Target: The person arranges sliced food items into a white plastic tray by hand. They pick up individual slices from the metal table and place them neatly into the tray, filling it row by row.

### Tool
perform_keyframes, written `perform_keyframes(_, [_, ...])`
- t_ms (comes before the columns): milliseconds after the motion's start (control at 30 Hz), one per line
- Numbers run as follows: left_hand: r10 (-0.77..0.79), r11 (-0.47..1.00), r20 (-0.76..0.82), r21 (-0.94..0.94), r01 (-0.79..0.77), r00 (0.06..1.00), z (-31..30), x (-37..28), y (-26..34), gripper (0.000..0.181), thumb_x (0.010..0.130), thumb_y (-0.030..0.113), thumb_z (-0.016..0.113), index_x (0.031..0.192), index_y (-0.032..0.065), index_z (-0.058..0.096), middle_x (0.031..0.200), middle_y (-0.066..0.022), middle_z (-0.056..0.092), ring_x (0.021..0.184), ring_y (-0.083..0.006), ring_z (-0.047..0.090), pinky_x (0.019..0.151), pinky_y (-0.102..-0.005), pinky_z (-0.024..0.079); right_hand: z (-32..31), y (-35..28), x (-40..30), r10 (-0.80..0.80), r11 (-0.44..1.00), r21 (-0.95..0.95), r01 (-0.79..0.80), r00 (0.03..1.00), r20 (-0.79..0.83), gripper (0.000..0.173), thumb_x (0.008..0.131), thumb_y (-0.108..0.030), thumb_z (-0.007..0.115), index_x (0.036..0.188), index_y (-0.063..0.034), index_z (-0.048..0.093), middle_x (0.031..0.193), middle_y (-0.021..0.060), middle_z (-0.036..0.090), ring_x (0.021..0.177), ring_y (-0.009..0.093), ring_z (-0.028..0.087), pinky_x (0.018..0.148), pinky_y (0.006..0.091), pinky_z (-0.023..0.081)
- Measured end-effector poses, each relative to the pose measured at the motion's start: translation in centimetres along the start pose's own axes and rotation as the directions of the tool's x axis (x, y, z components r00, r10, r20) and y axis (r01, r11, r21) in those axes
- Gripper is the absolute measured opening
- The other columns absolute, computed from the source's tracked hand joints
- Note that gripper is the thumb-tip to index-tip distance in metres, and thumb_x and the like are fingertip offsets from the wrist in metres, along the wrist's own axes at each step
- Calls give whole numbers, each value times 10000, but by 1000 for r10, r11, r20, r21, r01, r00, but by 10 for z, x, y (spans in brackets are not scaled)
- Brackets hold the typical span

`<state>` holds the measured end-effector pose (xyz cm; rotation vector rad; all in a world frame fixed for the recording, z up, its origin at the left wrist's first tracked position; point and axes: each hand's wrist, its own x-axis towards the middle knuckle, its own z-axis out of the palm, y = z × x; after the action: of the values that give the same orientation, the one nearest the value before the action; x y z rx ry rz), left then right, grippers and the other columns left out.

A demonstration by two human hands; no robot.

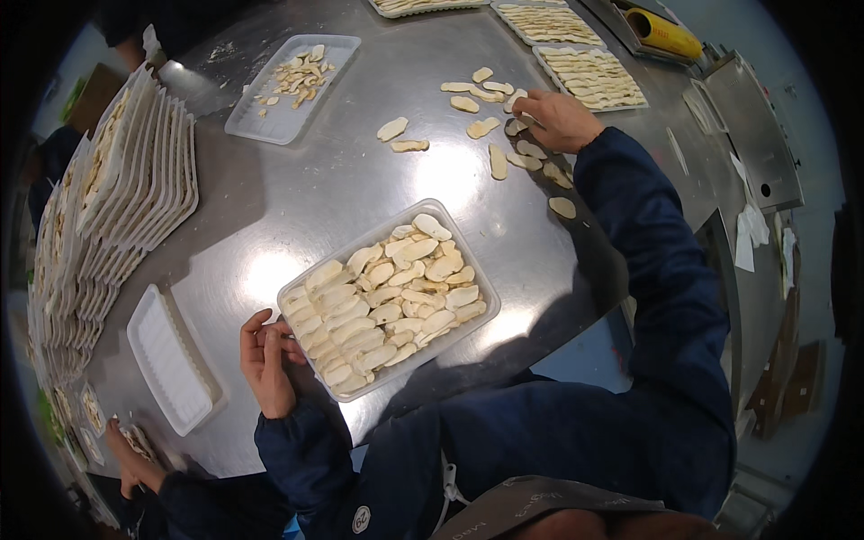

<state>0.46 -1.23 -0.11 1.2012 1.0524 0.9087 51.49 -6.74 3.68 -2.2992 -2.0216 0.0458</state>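
Observation:
A clear plastic tray [491,300] lies at an angle on the steel table in front of me. Pale slices, apparently mushroom, fill it: overlapping rows on the left, a looser layer [418,277] on the right. My left hand [270,364] is beside the tray's left edge, fingers half curled and apart; whether the fingertips touch the rim is hard to see. Farther off, my right hand [559,123] reaches over loose slices, its thumb and fingertips on one slice [515,101]. Several more slices [497,162] lie scattered around and below that hand.
Tall stacks of filled trays [135,169] stand at left, near an empty white tray [169,361]. A tray of small pieces [297,81] sits at the back. Filled trays [594,77] line the far right, by a yellow film roll [665,34]. Another person's hand [131,455] works at lower left.

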Motion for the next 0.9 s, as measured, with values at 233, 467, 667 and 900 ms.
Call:
perform_keyframes(233, [-3,1000,14,22,3,1000,1,0,4,271,977,94,493,1224,-18,486,908,-81,631,646,-75,545,577,-195,446,7,1,-17,23,997,71,-21,999,-31,207,800,-90,594,1001,-44,575,1000,143,581,937,346,582,796,422,474])
perform_keyframes(467, [-6,999,23,43,5,1000,1,0,4,277,985,105,487,1235,-14,476,891,-69,637,636,-68,520,577,-187,430,5,6,-23,59,991,116,-60,998,17,222,781,-128,636,962,-24,561,960,156,585,916,355,584,787,421,467])
perform_keyframes(667, [5,999,4,-37,-5,1000,5,-1,2,275,984,104,491,1232,-13,481,872,-61,627,631,-67,503,580,-184,419,-6,-1,-30,37,984,177,-6,984,-175,187,781,-120,643,914,-14,566,889,158,593,828,354,594,721,419,471])
perform_keyframes(900, [20,1000,33,-22,-19,999,4,-1,3,267,970,111,517,1214,3,513,888,-66,628,636,-75,538,583,-201,454,-33,-161,-92,-222,905,270,328,907,-358,231,719,-37,658,936,-14,582,842,125,574,740,288,576,643,365,467])
